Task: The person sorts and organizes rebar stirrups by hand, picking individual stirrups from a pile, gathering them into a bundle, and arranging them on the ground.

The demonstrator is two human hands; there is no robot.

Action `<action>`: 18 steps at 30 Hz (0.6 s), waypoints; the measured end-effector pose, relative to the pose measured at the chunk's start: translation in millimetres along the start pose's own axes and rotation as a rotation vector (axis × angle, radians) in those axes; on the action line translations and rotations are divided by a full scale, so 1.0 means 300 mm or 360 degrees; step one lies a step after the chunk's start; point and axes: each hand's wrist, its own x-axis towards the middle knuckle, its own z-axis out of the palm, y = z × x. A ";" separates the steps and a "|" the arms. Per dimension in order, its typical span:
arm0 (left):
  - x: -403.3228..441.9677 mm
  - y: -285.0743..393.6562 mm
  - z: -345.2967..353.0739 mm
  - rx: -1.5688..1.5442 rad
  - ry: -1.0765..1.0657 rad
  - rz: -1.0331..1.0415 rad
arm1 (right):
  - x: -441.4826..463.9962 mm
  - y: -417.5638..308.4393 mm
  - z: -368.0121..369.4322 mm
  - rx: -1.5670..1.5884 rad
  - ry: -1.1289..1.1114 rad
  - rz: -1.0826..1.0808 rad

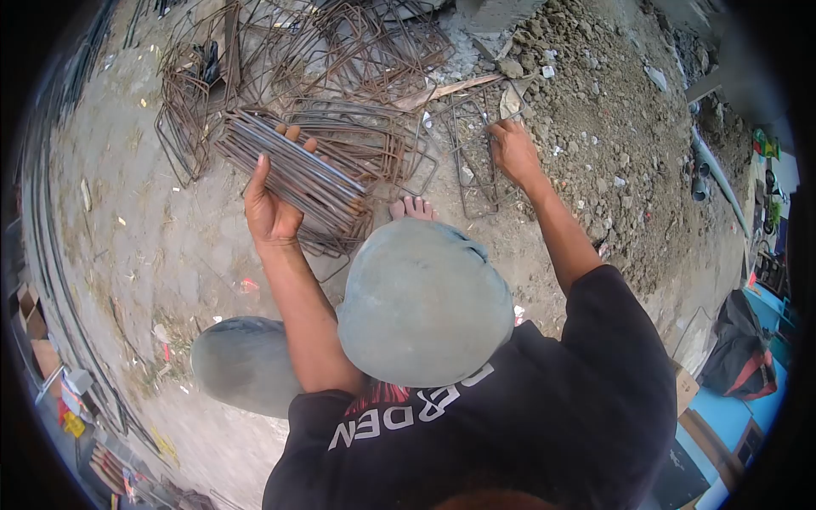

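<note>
My left hand (275, 206) is wrapped round a stack of bent steel rebar stirrups (293, 161), with the thumb on the near side and the fingertips showing over the top bars. The stack sits tilted in front of my left knee. My right hand (513, 155) pinches the upper right side of a single rectangular stirrup (460, 161), which lies or stands close to the ground. Whether its lower end touches the soil cannot be told. More bent stirrups (374, 127) lie just behind the stack.
A tangled heap of rusty stirrups (314, 51) fills the far left, with a wooden strip (450, 89) beside it. Loose soil and stones (586, 144) cover the right. Long steel bars (51, 246) run along the left edge. My bare foot (411, 208) is between the hands.
</note>
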 end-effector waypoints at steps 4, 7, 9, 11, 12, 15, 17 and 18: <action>-0.001 0.029 -0.016 -0.0039 -0.0028 0.0109 | 0.018 -0.123 0.057 0.0323 0.0132 0.0109; -0.007 0.040 0.011 -0.0104 0.0012 0.0204 | 0.119 -0.259 0.054 0.0524 0.0469 0.0048; -0.015 0.054 0.014 -0.0099 0.0012 0.0226 | 0.237 -0.323 0.047 0.0562 0.0648 0.0116; -0.026 0.068 0.009 -0.0094 0.0024 0.0261 | 0.368 -0.352 0.067 0.0524 0.0778 0.0242; -0.029 0.071 0.003 -0.0090 0.0036 0.0282 | 0.422 -0.345 0.079 0.0522 0.0504 0.0226; -0.040 0.084 0.007 -0.0112 0.0051 0.0310 | 0.540 -0.331 0.094 0.0664 -0.0029 0.0119; -0.058 0.083 0.010 -0.0139 0.0056 0.0317 | 0.571 -0.312 0.067 0.0985 -0.0034 -0.0039; -0.066 0.087 0.013 -0.0147 0.0051 0.0326 | 0.556 -0.337 0.017 0.0979 -0.0030 -0.0021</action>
